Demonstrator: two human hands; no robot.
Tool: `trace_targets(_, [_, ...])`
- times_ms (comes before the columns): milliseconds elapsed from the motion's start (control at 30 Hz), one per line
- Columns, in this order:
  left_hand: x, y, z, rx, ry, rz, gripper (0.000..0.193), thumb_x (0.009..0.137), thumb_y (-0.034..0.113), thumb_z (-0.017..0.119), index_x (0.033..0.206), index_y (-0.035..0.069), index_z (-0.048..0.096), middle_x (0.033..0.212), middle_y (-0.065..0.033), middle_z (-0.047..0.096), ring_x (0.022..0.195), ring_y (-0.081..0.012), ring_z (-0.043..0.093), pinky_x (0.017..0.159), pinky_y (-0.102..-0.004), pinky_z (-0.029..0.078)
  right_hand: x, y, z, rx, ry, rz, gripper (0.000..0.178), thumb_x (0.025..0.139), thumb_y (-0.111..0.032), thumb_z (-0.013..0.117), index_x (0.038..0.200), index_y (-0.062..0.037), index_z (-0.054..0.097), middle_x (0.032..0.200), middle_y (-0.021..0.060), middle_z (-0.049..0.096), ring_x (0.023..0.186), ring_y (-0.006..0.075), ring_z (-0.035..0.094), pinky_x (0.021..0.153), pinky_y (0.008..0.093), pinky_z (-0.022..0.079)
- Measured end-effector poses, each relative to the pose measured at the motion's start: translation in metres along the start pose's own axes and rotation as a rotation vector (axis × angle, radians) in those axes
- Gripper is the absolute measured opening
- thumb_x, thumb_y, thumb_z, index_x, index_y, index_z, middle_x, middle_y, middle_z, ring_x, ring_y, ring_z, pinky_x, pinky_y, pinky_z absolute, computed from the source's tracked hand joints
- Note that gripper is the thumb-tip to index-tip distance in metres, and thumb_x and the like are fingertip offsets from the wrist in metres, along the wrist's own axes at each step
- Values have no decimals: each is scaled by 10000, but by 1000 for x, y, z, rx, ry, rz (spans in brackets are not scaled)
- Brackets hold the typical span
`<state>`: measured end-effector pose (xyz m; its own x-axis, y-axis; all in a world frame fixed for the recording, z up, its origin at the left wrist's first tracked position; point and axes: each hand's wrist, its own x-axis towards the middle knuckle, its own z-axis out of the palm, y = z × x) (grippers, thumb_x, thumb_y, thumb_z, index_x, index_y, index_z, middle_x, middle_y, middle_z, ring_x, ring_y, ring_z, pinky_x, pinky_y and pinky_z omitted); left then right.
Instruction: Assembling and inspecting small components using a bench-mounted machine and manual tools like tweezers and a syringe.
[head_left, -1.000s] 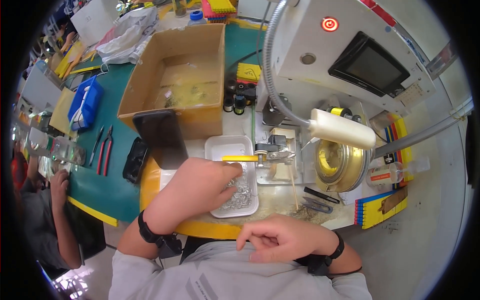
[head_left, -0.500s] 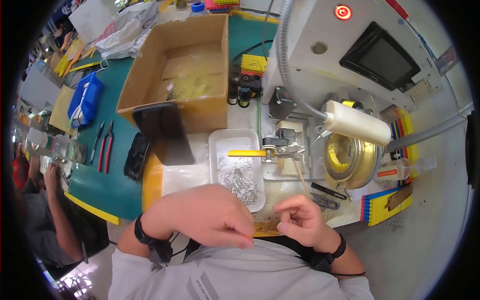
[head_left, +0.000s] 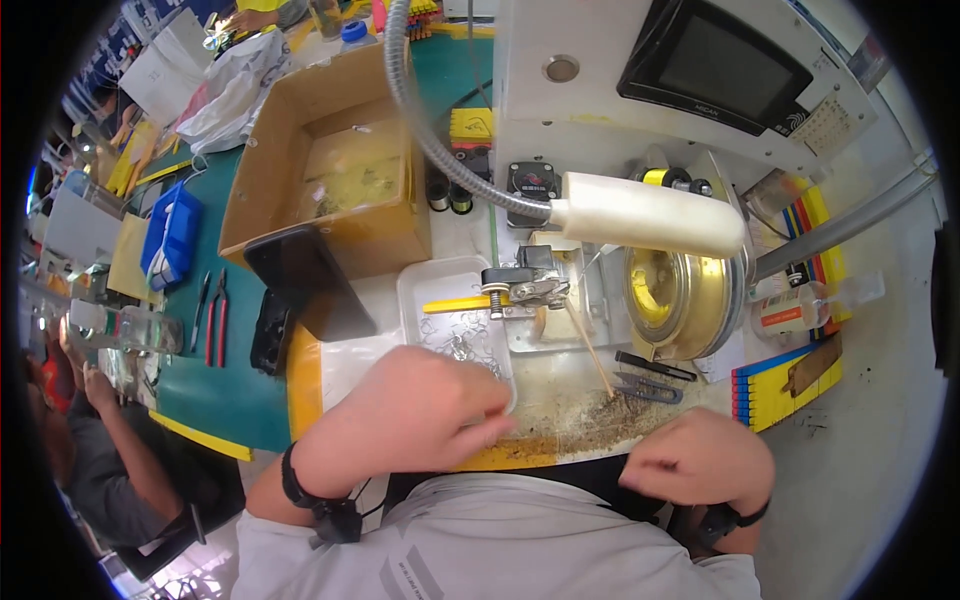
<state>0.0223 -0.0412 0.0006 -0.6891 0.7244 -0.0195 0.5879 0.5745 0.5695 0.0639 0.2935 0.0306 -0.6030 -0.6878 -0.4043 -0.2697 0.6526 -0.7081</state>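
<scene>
My left hand (head_left: pixel 425 415) is over the near end of a white tray (head_left: pixel 411 318), its back toward me. Its thumb and fingers point right and are a little apart, with nothing seen between them. Loose small metal hooks (head_left: pixel 462 347) lie in the tray, partly hidden by the hand. Off to the right, my right hand (head_left: pixel 705 460) hangs at the table's front edge with fingers curled in; whatever they hold, if anything, is hidden. A small metal clamp (head_left: pixel 535 290) with a yellow bar (head_left: pixel 465 303) stands beyond the tray, apart from both hands.
A white lamp head (head_left: pixel 650 215) on a flexible metal arm hangs over a yellow spool (head_left: pixel 652 290). Thread snips (head_left: pixel 648 388) and a black pen-like tool (head_left: pixel 655 366) lie near the right hand. A phone (head_left: pixel 310 280) leans before a cardboard box (head_left: pixel 325 230). At far left a person sits.
My hands have moved apart: the right went right and down, the left is now opened slightly near the tray. The whole view has shifted a little.
</scene>
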Motion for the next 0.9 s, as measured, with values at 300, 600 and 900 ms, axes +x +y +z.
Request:
trace_targets(300, [24,2,39,197,176,-237,339,926,374,746,782,84,644,697,-116,686,647,-344,688,597,-458,522,-13,-13,-16,222,-217,-392,140,1007,-249,686,1009,-115,725,802,39,704,645,245,686,571,386,530])
trace_targets(600, [29,10,47,214,181,-339,277,930,276,712,760,69,641,641,-134,668,578,-365,674,570,-474,541,56,-15,24,415,-241,-422,138,990,-199,731,1057,-79,747,668,44,616,553,209,609,535,344,456])
trace_targets(900, [26,-1,46,96,165,-259,221,957,213,672,821,48,618,696,-163,665,645,-403,669,593,-503,530,75,-8,36,595,-166,-373,192,1005,-265,704,981,-77,673,568,38,501,498,200,481,516,367,370])
